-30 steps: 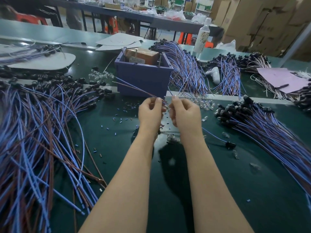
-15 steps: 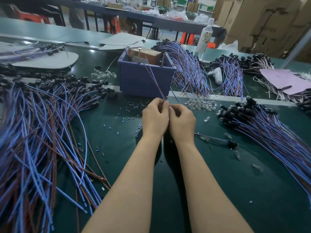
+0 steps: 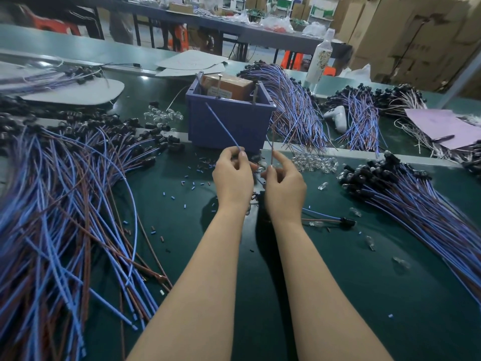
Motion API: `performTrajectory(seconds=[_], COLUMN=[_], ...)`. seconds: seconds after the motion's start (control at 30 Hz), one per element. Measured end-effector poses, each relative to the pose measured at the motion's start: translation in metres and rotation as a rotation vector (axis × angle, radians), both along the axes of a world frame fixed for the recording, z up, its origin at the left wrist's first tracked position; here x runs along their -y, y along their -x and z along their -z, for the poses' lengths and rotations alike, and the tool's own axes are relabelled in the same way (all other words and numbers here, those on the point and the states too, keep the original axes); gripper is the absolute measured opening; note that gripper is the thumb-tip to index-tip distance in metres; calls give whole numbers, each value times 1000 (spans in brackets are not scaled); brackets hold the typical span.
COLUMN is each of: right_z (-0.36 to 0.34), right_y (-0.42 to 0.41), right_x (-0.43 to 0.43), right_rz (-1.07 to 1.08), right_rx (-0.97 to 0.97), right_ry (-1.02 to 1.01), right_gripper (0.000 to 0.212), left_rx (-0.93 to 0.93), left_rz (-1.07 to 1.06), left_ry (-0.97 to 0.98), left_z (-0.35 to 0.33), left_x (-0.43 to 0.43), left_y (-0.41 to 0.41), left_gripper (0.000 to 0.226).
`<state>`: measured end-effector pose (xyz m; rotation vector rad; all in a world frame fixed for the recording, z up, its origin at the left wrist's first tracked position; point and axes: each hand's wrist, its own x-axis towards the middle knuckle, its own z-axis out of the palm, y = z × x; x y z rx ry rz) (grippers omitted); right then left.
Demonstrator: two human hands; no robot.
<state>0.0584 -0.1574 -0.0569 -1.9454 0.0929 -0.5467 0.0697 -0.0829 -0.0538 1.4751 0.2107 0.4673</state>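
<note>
Both my hands are raised over the dark green table [image 3: 338, 295], in front of a purple bin [image 3: 231, 123]. My left hand [image 3: 233, 175] pinches a thin blue wire [image 3: 221, 125] that sticks up and to the left. My right hand [image 3: 283, 186] pinches a thin brown wire [image 3: 272, 142] that stands nearly upright. Between the fingertips sits a small clear part [image 3: 260, 166], mostly hidden. The two hands are a short way apart.
A large pile of blue and brown wires [image 3: 59, 217] with black ends covers the left. Another bundle [image 3: 429, 212] fans out on the right. One finished wire pair [image 3: 328, 220] lies right of my forearm. Clear LEDs [image 3: 316, 162] and cut bits scatter around.
My hands were pressed together half a second ago and have drawn apart. The blue and brown wires, then side by side, now spread into a V.
</note>
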Motion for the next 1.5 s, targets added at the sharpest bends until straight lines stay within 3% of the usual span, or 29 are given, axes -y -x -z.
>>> performTrajectory(seconds=[0.23,0.83,1.07,1.5], right_z=[-1,-4,-4,-5], right_y=[1,3,4,6], right_x=[-1,-2,-4,-6], right_rz=[-35,-55,-60,-63], right_rx=[-39,-124,-128,-125], right_ry=[13,45,90,112], right_gripper=[41,41,43,41], left_rx=[14,161,59,15], left_rz=[-9,-97,-74,-43], left_ry=[-129,-353,-185,-166], left_z=[-2,-4,-4,-5], left_x=[1,12,5,3], left_y=[3,13,10,7], left_gripper=[19,14,8,15])
